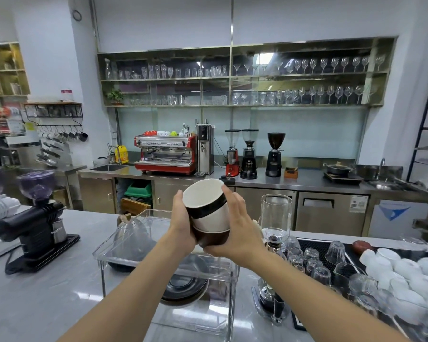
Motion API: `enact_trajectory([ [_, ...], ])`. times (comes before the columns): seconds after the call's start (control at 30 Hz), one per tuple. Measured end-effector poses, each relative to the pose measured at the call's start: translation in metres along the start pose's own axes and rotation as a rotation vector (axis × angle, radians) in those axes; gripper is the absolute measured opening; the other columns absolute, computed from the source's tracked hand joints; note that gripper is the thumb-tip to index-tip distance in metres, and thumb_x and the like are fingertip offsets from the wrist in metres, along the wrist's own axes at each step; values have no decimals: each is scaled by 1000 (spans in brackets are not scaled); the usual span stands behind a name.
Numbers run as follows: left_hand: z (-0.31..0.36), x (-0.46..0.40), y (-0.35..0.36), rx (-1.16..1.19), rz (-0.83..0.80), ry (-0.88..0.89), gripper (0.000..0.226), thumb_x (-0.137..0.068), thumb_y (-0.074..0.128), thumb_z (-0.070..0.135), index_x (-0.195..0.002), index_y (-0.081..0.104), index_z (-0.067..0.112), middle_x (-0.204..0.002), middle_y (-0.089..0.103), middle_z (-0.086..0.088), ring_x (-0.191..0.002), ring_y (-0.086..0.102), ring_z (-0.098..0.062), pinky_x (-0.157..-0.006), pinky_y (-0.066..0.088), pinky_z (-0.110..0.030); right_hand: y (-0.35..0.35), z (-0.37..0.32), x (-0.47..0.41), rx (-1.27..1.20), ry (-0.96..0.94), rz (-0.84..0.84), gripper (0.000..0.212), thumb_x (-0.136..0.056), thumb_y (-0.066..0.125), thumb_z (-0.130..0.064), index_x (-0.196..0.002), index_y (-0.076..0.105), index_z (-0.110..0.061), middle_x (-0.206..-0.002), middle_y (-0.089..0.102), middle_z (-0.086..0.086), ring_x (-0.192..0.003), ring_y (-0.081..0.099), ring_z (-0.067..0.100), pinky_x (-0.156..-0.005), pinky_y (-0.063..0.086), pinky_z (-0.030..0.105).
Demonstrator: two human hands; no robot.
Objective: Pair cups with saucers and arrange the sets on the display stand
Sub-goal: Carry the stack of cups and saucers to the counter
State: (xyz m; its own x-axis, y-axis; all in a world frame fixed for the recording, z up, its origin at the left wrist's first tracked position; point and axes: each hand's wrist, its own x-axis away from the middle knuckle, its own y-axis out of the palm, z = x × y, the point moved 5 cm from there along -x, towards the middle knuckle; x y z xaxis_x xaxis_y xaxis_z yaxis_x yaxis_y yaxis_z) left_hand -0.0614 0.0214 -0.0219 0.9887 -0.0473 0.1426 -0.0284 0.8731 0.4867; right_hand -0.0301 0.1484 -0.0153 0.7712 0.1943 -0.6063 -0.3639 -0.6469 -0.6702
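I hold a stack of nested cups (206,213) in the air above the clear acrylic display stand (139,253). The top cup is white inside with a black band; a brown cup sits at the bottom. My left hand (181,225) grips the stack's left side, and my right hand (240,225) wraps its right side and base. Dark saucers (183,287) lie stacked under the stand's top shelf. A glass pot (134,240) rests upside down on the stand's left part.
A black grinder (35,218) stands at the left of the counter. A glass siphon brewer (274,243) rises just right of the stand. Upturned glasses (316,262) and white cups (400,275) cover a black mat at the right.
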Motion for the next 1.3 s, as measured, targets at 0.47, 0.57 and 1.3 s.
enact_trajectory([
  [0.47, 19, 29, 51, -22, -80, 110, 67, -94, 28, 70, -110, 73, 22, -110, 76, -13, -107, 66, -32, -89, 54, -46, -64, -11, 7, -15, -45, 124, 131, -50, 90, -37, -147, 3, -40, -152, 19, -3, -131, 39, 27, -100, 45, 46],
  [0.57, 13, 38, 71, -31, -123, 107, 68, -93, 29, 71, -117, 71, 23, -115, 75, -13, -110, 66, -33, -87, 56, -45, -84, -6, 18, 33, -35, 173, 131, -50, 91, -37, -150, 6, -35, -153, 18, -5, -132, 38, 24, -99, 42, 40],
  [1.3, -146, 87, 104, -17, -138, 10, 65, -98, 26, 64, -110, 73, 21, -100, 80, -4, -92, 75, -17, -69, 56, -31, -89, 83, 157, 18, 59, 182, 130, -48, 93, -36, -146, 8, -32, -150, 21, -3, -142, 26, 11, -113, 26, 17],
])
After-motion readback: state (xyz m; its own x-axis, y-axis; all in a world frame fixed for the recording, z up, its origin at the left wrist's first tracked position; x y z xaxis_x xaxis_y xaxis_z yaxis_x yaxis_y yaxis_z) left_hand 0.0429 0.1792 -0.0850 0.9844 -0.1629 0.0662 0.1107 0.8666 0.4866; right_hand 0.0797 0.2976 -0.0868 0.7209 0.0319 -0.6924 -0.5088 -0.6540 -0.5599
